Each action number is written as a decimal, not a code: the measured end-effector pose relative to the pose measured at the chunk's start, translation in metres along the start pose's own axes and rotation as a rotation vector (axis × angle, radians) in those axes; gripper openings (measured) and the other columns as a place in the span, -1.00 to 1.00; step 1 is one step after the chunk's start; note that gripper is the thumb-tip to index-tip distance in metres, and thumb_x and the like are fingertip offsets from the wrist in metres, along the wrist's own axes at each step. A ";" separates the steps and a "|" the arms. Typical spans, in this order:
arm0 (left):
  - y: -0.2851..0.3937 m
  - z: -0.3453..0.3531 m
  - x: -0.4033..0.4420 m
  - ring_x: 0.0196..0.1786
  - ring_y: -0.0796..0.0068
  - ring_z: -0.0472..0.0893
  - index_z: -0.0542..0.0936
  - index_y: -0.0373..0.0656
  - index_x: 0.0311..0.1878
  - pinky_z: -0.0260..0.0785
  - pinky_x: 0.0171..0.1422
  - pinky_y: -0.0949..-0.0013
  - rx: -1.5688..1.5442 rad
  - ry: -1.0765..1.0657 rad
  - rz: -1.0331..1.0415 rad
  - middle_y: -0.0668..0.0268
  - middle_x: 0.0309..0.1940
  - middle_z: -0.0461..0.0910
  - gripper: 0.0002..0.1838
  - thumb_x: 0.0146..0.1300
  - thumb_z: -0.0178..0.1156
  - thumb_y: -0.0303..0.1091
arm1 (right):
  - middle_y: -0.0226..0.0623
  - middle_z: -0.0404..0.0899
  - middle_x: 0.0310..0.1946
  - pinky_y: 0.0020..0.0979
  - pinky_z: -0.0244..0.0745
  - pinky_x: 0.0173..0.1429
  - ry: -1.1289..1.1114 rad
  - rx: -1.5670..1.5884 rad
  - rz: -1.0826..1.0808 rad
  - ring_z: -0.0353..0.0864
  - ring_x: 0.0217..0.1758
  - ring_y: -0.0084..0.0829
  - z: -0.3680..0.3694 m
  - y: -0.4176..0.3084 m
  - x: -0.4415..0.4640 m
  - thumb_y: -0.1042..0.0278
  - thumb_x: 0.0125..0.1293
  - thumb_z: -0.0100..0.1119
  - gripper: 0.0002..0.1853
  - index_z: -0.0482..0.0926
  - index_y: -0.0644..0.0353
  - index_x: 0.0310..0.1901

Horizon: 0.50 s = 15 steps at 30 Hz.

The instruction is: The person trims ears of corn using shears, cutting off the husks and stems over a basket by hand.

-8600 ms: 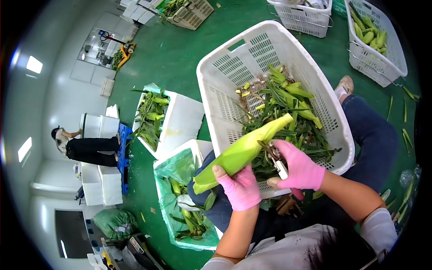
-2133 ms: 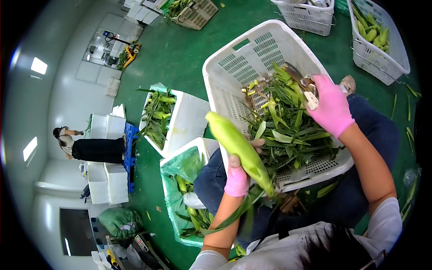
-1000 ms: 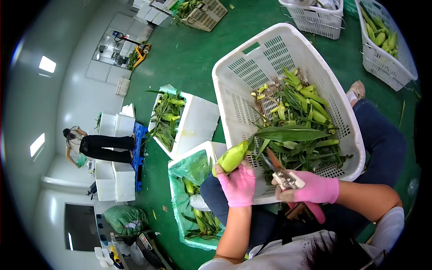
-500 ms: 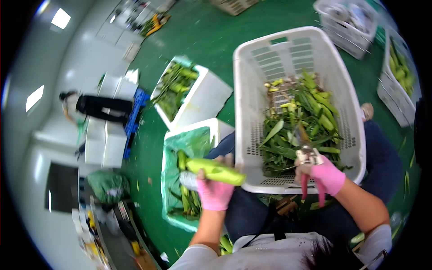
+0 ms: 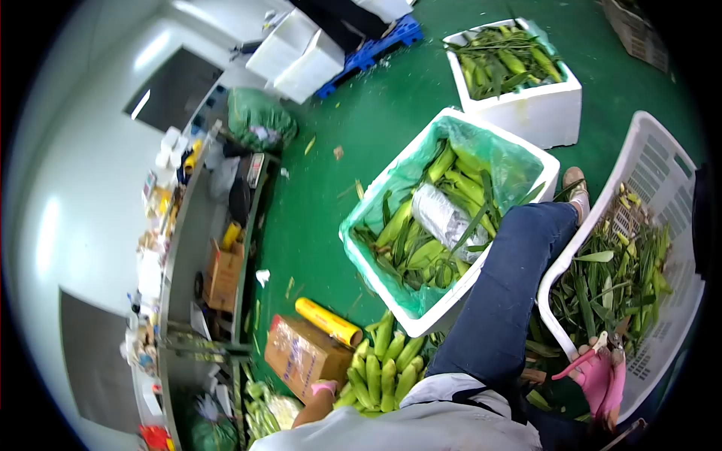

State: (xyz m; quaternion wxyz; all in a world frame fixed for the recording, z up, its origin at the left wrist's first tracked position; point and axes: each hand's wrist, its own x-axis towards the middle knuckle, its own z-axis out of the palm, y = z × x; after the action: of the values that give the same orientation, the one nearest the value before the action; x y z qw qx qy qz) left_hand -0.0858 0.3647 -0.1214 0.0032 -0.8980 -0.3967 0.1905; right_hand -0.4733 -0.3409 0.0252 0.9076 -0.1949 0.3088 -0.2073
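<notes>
My right hand [image 5: 598, 382], in a pink glove, is closed around red-handled pruning shears [image 5: 602, 353] at the near edge of the big white crate [image 5: 558, 289]. Cut leaves and husk trimmings [image 5: 602, 286] lie inside that crate. Low on the other side, my left hand [image 5: 325, 386], also pink-gloved, is beside a pile of green corn ears [image 5: 383, 373] and a cardboard box [image 5: 304, 353]. Only a sliver of this glove shows; its fingers are hidden, so whether it holds an ear cannot be seen.
A green-lined foam box [image 5: 365, 252] holds corn and a silvery wrapped bundle [image 5: 444, 214]. Behind it stands another foam box [image 5: 526, 116] of corn. A yellow roll [image 5: 329, 322] lies beside the cardboard box. A person's legs [image 5: 342, 22] show near a blue pallet [image 5: 372, 54].
My view has swung left. My left hand has moved from above the foam box, where it held a corn ear, down beside the corn pile. My right hand keeps the shears.
</notes>
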 end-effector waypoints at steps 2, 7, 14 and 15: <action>0.070 -0.045 -0.110 0.25 -0.08 0.62 0.57 -0.30 0.26 0.51 0.33 0.11 -0.110 0.189 0.050 -0.13 0.20 0.62 -0.30 0.08 0.43 -0.12 | -0.09 0.57 0.22 -0.05 0.68 0.20 -0.029 -0.030 -0.022 0.61 0.25 -0.10 -0.007 0.001 0.000 -0.19 0.52 0.03 -0.31 0.34 0.21 0.43; 0.287 -0.078 -0.212 0.05 -0.08 0.61 0.57 -0.18 0.21 0.49 0.19 0.03 -0.419 0.510 1.599 0.03 -0.05 0.63 -0.49 0.13 0.29 -0.54 | -0.15 0.45 0.36 0.01 0.45 0.45 -0.104 0.025 -0.087 0.44 0.46 -0.13 -0.026 0.012 -0.002 -0.15 0.59 -0.11 -0.32 0.25 0.19 0.51; 0.511 0.034 -0.341 0.29 0.16 0.48 0.67 -0.14 0.02 0.22 0.46 0.02 0.397 0.181 2.677 0.20 0.11 0.56 -0.67 0.17 0.22 -0.36 | -0.13 0.45 0.38 0.10 0.40 0.46 0.078 0.131 -0.200 0.44 0.45 -0.12 -0.025 0.026 -0.008 -0.16 0.56 -0.09 -0.30 0.29 0.20 0.51; 0.528 0.060 -0.343 0.27 0.18 0.48 0.69 -0.14 -0.02 0.17 0.47 -0.05 0.401 0.207 2.745 0.25 0.06 0.58 -0.70 0.21 0.20 -0.27 | -0.13 0.48 0.36 0.10 0.44 0.43 0.099 0.145 -0.218 0.47 0.42 -0.10 -0.024 0.028 -0.009 -0.15 0.55 -0.07 -0.31 0.32 0.20 0.49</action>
State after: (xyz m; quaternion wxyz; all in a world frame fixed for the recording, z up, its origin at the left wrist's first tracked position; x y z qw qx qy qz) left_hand 0.0591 -0.2503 -0.1436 -0.0279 -0.5591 0.8282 0.0278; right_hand -0.4880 -0.3187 -0.0017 0.8749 -0.1506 0.3145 -0.3359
